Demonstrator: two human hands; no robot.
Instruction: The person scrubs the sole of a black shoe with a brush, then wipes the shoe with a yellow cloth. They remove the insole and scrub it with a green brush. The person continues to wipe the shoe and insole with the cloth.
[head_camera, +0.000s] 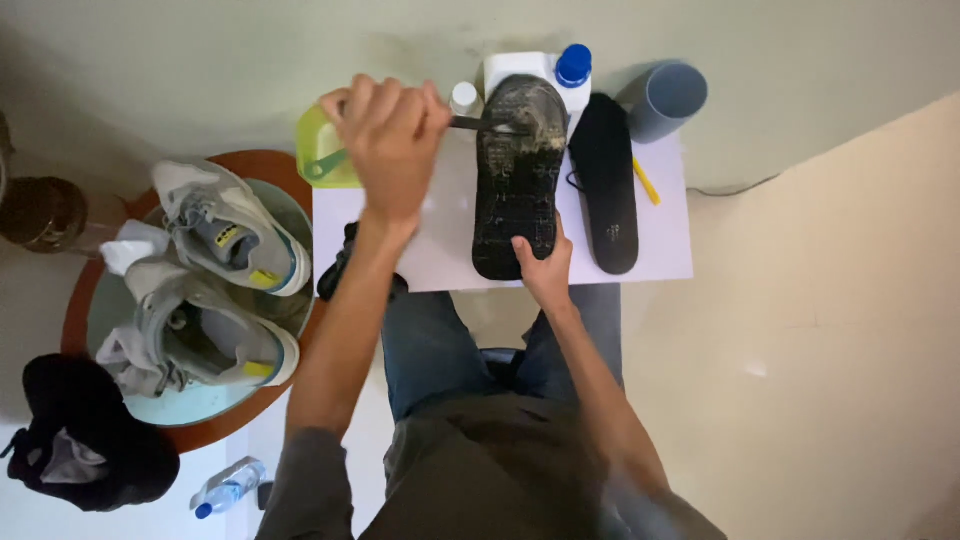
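A black shoe (518, 170) lies sole up on a white board (660, 245) across my lap, its toe end wet and soapy. My left hand (390, 135) is closed around the dark handle of a small brush (478, 123), whose head rests on the toe of the sole. At the heel end, my right hand (545, 265) grips the shoe and pins it down. Just right of the shoe lies a black insole (612, 185).
A yellow bowl (314, 150) with a green tool, a small white-capped bottle (463, 96), a white jug with a blue cap (573, 66), a grey cup (668, 98) and a yellow stick (646, 181) ring the board. Left, a round table (255, 163) holds two grey sneakers (225, 230).
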